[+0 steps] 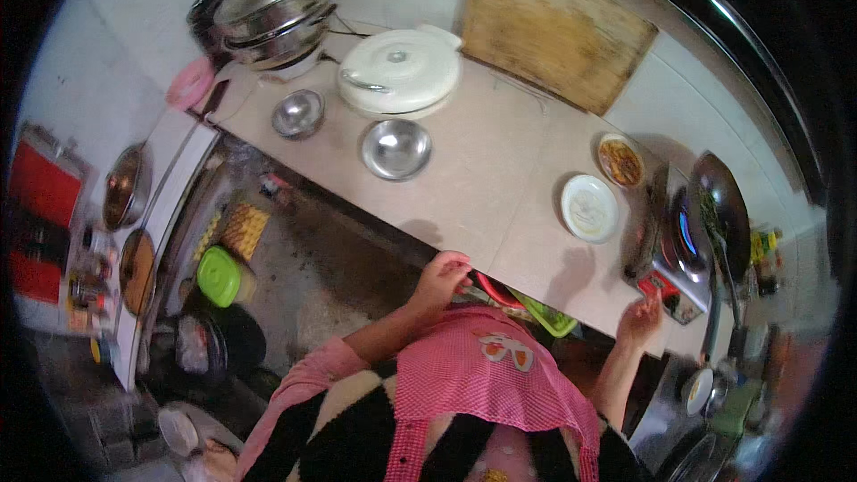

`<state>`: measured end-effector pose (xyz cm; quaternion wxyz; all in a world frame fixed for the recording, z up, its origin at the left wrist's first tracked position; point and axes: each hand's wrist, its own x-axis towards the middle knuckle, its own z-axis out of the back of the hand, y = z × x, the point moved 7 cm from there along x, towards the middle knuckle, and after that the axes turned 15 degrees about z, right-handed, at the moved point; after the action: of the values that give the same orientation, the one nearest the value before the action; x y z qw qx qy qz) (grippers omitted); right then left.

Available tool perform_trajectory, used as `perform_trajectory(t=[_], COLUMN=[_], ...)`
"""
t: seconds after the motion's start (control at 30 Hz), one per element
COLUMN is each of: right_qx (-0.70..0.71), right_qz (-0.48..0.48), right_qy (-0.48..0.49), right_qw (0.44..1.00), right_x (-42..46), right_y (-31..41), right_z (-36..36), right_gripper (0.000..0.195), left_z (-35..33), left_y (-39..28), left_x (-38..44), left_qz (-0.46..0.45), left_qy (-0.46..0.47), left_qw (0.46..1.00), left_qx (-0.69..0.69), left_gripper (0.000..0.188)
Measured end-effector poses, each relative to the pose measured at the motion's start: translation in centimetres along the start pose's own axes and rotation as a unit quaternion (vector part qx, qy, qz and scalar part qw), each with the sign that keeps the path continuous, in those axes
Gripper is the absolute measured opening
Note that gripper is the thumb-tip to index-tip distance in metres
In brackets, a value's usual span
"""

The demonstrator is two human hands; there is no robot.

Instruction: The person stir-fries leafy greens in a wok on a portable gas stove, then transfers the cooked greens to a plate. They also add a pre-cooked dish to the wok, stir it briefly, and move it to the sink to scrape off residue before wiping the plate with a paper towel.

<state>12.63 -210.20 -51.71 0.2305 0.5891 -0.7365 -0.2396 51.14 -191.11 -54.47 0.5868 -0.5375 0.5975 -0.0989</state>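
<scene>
My left hand (442,279) hovers at the counter's front edge, its fingers loosely bent with nothing seen in them. Close to the red front panel (656,286) of a gas stove is my right hand (639,319); blur hides whether its fingers touch a knob. On the stove, a dark wok (726,214) holds some greens and a metal spatula (723,254). A blue glow shows beside the wok. Left of the stove stand a white plate (589,209) with a little liquid or residue and a dish of browned food (620,161).
Two steel bowls (396,150) sit on the pale counter (495,181), before a white lidded electric pan (402,70). A stacked steamer pot (274,10) stands in the back corner. A wooden cutting board (556,27) leans on the wall. Below left is a green-lidded container (219,276).
</scene>
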Motion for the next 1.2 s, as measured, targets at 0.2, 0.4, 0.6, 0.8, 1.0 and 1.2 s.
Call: perform_trajectory(t=[0.2,0.4,0.6,0.8,1.0,1.2], right_qx=[-0.104,-0.114,-0.286,-0.548,-0.812,-0.899], right_qz=[-0.040,0.043,0.349,0.379,0.274,0.152], right_qy=[-0.147,-0.236,-0.236,0.017,0.274,0.266], right_qw=[0.983,0.964,0.861,0.745,0.437,0.312], right_x=[-2.9,-5.0,-4.0,3.0,11.9,14.8], right_y=[-2.4,4.4,20.8,28.4,24.4,22.8], right_z=[2.3,6.6,5.5,-4.0,-6.0,-5.4], right_gripper=[0.017,0.031,0.021,0.021,0.033,0.031], left_z=[-0.3,-2.5,-10.7,-26.4,-43.7,-51.2], left_y=[0.7,2.1,3.1,2.1,4.8,5.7], left_x=[1.0,2.3,2.6,0.3,-1.5,-3.8], left_qz=[0.048,0.060,0.074,0.032,0.141,0.254], left_qy=[0.007,0.083,0.150,0.255,0.409,0.494], left_qw=[0.999,0.994,0.985,0.958,0.901,0.830], left_qx=[0.011,0.033,0.049,0.127,0.010,-0.050], left_gripper=[0.017,0.016,0.017,0.020,0.030,0.044])
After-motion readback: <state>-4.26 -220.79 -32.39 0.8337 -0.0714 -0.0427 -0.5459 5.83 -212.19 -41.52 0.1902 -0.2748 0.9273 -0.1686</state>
